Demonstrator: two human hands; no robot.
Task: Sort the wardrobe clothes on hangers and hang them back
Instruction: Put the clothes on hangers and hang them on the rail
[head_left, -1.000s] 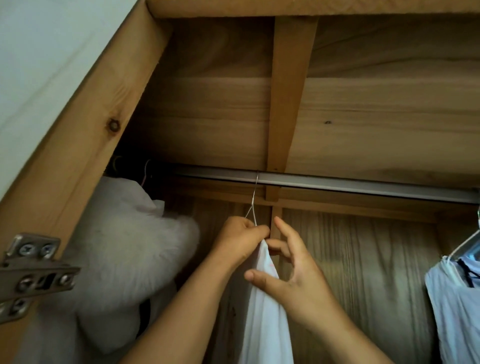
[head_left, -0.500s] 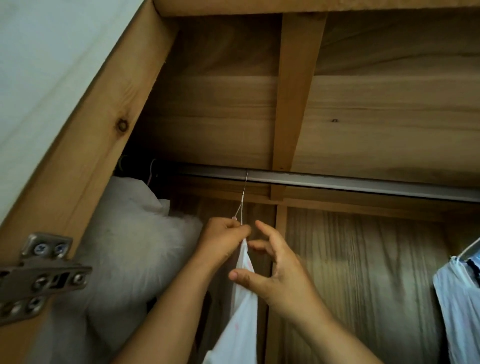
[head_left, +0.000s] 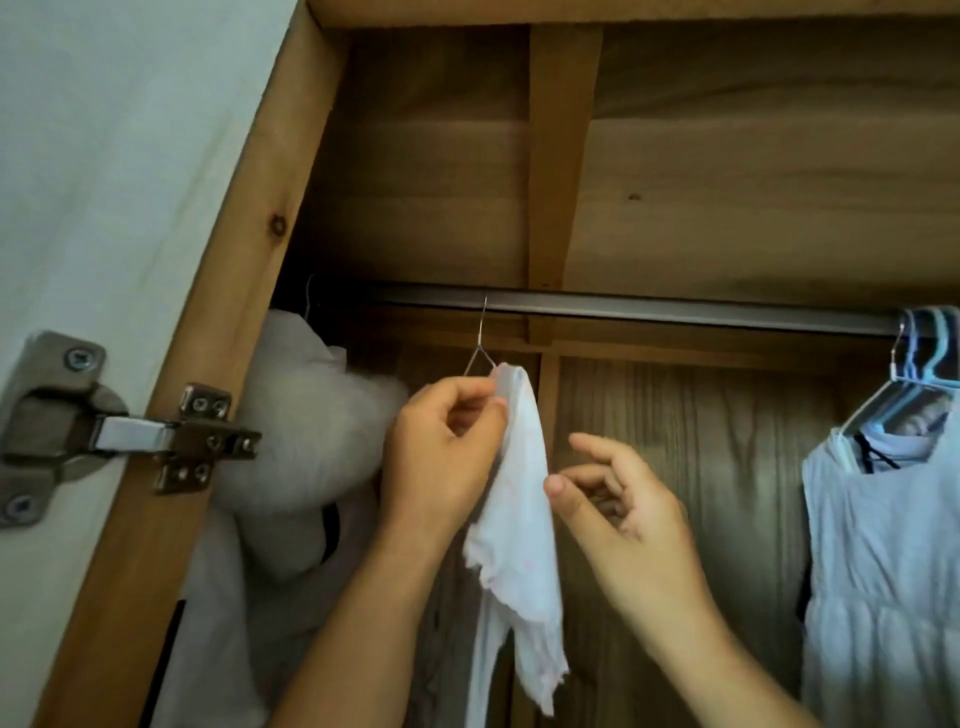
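Below the rail (head_left: 675, 312), the left hand (head_left: 441, 447) pinches the white garment (head_left: 524, 519) on its wire hanger (head_left: 480, 348); the right hand (head_left: 618, 504) hovers loosely open beside it

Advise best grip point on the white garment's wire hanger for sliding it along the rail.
Likely pinch the wire hanger at its bare neck just below the hook, from the front: the white garment bunches over the shoulders, where the left hand already pinches; the rail blocks access above.

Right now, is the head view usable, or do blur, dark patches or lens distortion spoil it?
Head view: usable; dim, soft overall, right hand slightly motion-blurred; dark shadow in the corner above the fluffy white coat; wide-angle lens tilts the wardrobe frame; wire hanger and rail stay readable.
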